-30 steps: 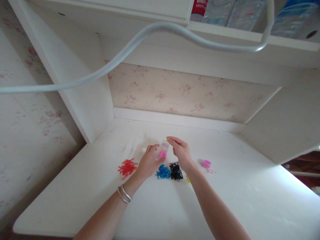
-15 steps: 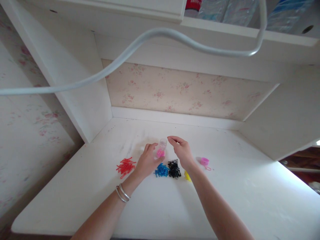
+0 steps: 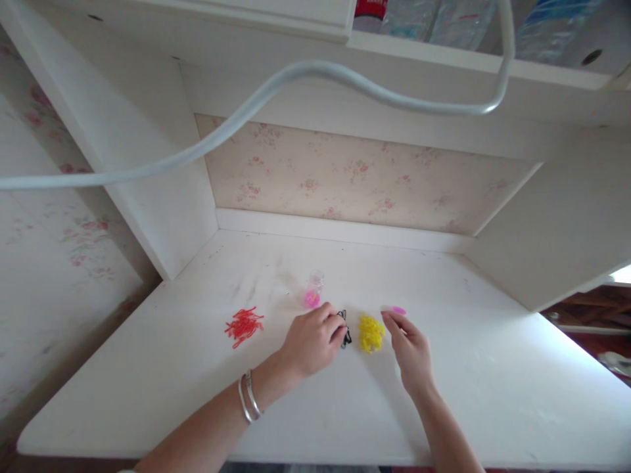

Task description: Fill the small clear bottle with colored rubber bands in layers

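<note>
My left hand (image 3: pixel 314 338) is over the middle of the desk, fingers curled down at the edge of a pile of black rubber bands (image 3: pixel 346 334). Whatever its fingertips grip is hidden. Just behind it a small clear bottle (image 3: pixel 316 281) stands upright, with pink rubber bands (image 3: pixel 311 299) in its lower part. My right hand (image 3: pixel 410 348) has thumb and forefinger pinched together beside a pile of yellow rubber bands (image 3: pixel 371 332); anything in the pinch is too small to make out. Partly behind these fingers lies a pink item (image 3: pixel 399 310).
Red rubber bands (image 3: pixel 244 326) lie in a pile to the left on the white desk (image 3: pixel 162 394). A white cable (image 3: pixel 315 68) crosses the upper view. Above the desk hangs a white shelf (image 3: pixel 276 16), and side panels close in both ends.
My left hand has let go of the bottle and moved down right to the black bands, covering the blue pile. My right hand has moved right and down, uncovering the yellow bands.
</note>
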Tool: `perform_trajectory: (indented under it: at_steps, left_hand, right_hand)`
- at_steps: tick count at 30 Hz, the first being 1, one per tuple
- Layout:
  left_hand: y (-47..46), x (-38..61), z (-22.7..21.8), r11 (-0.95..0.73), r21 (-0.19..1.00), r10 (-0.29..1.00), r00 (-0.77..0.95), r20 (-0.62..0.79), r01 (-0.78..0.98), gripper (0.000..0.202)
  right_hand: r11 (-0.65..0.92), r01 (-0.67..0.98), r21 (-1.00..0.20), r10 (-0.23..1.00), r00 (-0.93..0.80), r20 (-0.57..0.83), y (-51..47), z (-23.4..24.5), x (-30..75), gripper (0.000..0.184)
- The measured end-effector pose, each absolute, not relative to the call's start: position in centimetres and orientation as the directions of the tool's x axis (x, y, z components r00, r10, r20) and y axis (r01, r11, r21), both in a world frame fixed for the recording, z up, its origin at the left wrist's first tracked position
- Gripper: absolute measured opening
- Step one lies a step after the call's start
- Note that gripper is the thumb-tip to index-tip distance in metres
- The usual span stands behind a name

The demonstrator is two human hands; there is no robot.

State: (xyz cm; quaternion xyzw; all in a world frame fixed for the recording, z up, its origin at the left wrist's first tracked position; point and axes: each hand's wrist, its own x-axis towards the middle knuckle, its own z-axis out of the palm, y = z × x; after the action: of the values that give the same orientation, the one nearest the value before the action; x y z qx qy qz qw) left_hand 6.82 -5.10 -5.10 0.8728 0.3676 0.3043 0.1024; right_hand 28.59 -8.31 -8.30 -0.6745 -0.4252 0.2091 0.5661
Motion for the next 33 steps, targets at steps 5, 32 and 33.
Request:
perform_trajectory:
  at_steps: [5,32,33]
  left_hand:
    - [-7.2,10.9,-6.3,-0.731,0.245,0.682,0.684,0.259,0.636,0.023]
    - [-7.2,13.1,-6.3,-0.724,0.226,0.687,0.709,0.16,0.651,0.021]
    - [-7.2,13.1,-6.2,-0.717,0.233,0.694,0.704,0.151,0.657,0.021]
  right_hand:
    - [-0.092,0.476,-0.875,0.865,0.473,0.167,-10.8,-11.2,29.6,0.04]
    - [-0.079,0.781,-0.62,0.903,0.319,0.287,-11.2,-10.8,28.5,0.043]
    - [-0.085,0.78,-0.62,0.903,0.323,0.283,-11.2,-10.8,28.5,0.043]
